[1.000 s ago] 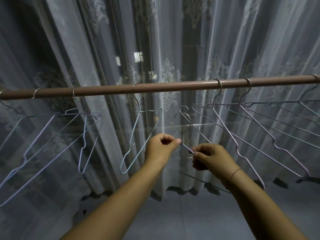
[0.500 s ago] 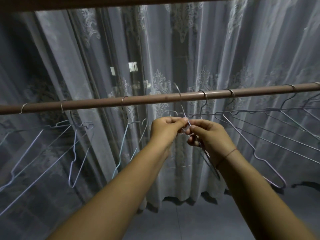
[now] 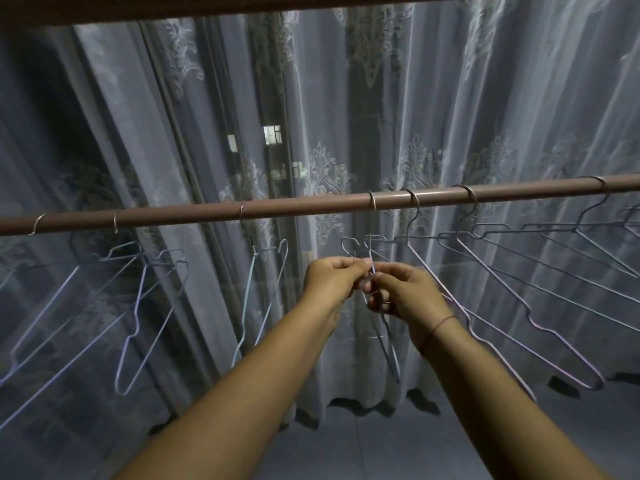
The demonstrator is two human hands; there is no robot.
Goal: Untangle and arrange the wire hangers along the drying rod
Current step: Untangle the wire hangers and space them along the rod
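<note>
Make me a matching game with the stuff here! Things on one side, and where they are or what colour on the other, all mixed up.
Things:
1. drying rod
2. middle hanger
3. red string
4. curtain

Places and colours:
A. round the right wrist
B. brown
C. sheer with lace patterns, behind the rod
D. pinched by the left hand and right hand

Pairs: 1-B, 2-D, 3-A, 4-C

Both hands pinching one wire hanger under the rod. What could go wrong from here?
1. The held hanger hooks onto the drying rod close beside the next hanger, and their wires seem to cross just above the left hand and right hand; letting go now may leave them snagged.
2. Tugging it sideways could drag that neighbour along.
</note>
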